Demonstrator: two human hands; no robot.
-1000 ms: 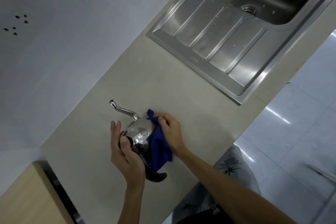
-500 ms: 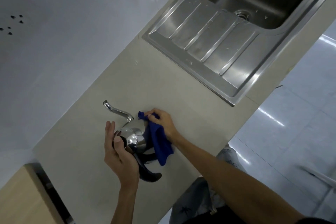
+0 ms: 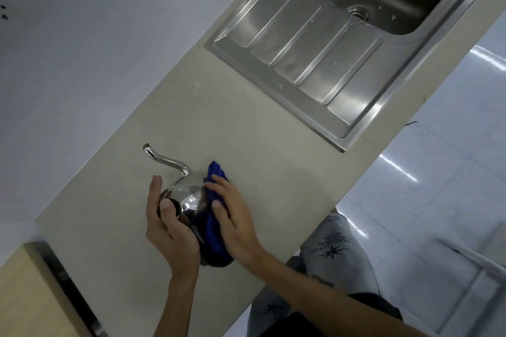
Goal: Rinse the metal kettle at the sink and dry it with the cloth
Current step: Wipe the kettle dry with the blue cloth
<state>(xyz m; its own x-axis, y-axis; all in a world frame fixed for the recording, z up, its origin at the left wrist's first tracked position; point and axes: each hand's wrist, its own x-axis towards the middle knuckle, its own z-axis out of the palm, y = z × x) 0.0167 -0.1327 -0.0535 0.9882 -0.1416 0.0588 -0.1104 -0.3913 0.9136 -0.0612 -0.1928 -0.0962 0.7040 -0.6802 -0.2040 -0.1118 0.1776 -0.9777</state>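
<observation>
A shiny metal kettle (image 3: 189, 194) with a long curved spout stands on the beige counter (image 3: 246, 145); its dark handle points toward me. My left hand (image 3: 169, 227) cups the kettle's left side, thumb on the lid. My right hand (image 3: 235, 219) presses a blue cloth (image 3: 215, 175) flat against the kettle's right side. The cloth wraps down over the handle and hides most of it. The steel sink (image 3: 342, 57) lies at the upper right, basin beyond its ribbed drainboard.
A pale wall runs along the counter's left side. The counter's front edge drops to a glossy tiled floor (image 3: 438, 172) on the right. A wooden cabinet (image 3: 32, 295) sits at the lower left. My patterned shorts show below the counter edge.
My right hand slid the cloth from the top of the kettle down along its right side and now lies flat on it. The left hand kept its hold.
</observation>
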